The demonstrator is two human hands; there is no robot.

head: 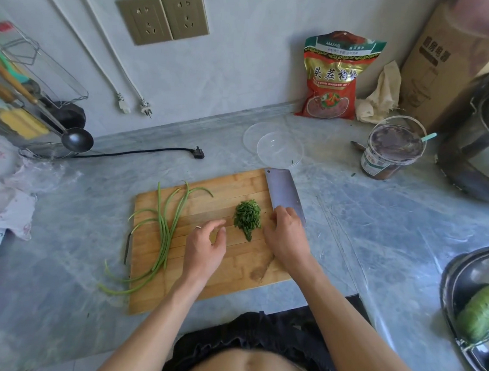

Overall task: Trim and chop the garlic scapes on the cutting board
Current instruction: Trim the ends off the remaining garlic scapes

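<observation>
A wooden cutting board [214, 282] lies on the grey counter. Several long whole garlic scapes [164, 233] lie along its left side, their thin ends trailing off the board's near-left corner. A small heap of chopped green pieces [247, 216] sits at the board's middle right. My right hand [286, 231] grips the handle of a cleaver [282, 190], whose blade rests flat on the board just right of the heap. My left hand [209, 243] hovers left of the heap, fingers curled and apart, holding nothing.
Two clear plastic bowls [278, 148] stand behind the board. A sauce tub [390, 148], a red bag [334, 77] and a carton [439, 64] fill the back right. A metal basin with vegetables [478, 309] sits near right. A black plug [198, 153] lies behind the board.
</observation>
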